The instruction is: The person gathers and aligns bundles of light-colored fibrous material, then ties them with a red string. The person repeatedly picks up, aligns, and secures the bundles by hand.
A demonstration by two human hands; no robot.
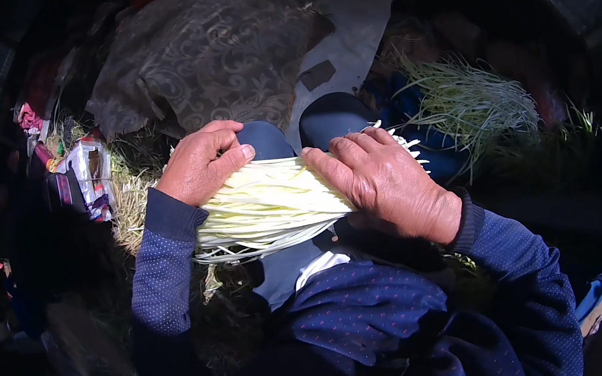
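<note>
A thick bundle of long, pale yellow-green stalks lies crosswise over my lap and my dark-clad knees. My left hand grips its upper left part, thumb along the top edge and fingers partly hidden. Toward the bundle's right end, my right hand lies over the stalks with its fingers curved around them; their cut-looking white tips stick out just beyond that hand. Both my forearms are in dark blue dotted sleeves.
A grey patterned cloth and a pale sheet lie beyond my knees. Loose green stalks are heaped at the right. Dry straw and a clutter of colourful packages sit at the left.
</note>
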